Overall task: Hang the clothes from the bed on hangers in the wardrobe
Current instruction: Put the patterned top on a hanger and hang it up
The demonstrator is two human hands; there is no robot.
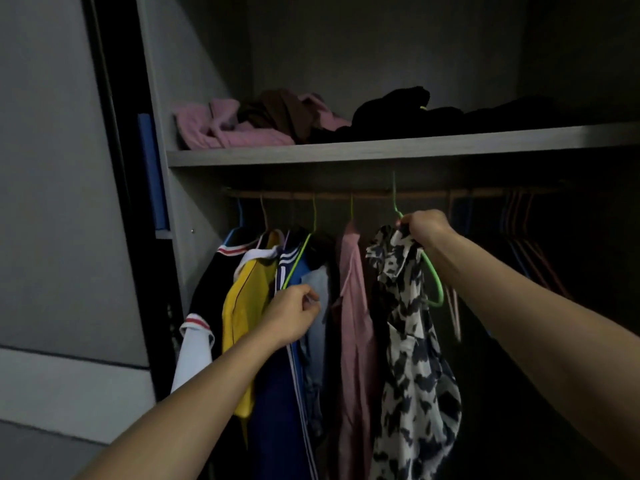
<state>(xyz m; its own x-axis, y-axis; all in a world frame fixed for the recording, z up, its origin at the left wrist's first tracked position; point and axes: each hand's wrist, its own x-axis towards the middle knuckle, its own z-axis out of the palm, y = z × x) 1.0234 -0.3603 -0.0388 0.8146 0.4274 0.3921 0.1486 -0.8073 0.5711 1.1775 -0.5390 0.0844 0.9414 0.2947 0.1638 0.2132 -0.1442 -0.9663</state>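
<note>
A black-and-white patterned garment (412, 368) hangs on a green hanger (437, 282) whose hook reaches up around the wardrobe rail (374, 195). My right hand (424, 227) grips the top of that hanger together with the garment's collar. My left hand (294, 315) is closed on the edge of a blue striped garment (277, 393) and pale denim piece (317, 306) hanging to the left. A pink garment (355, 323) hangs between my two hands.
Further left on the rail hang a yellow top (242, 306) and a black top with a red-and-white trim (211, 282). Several bare hangers (519, 230) crowd the rail's dark right end. Folded pink, brown and black clothes (311, 119) lie on the shelf (381, 147) above.
</note>
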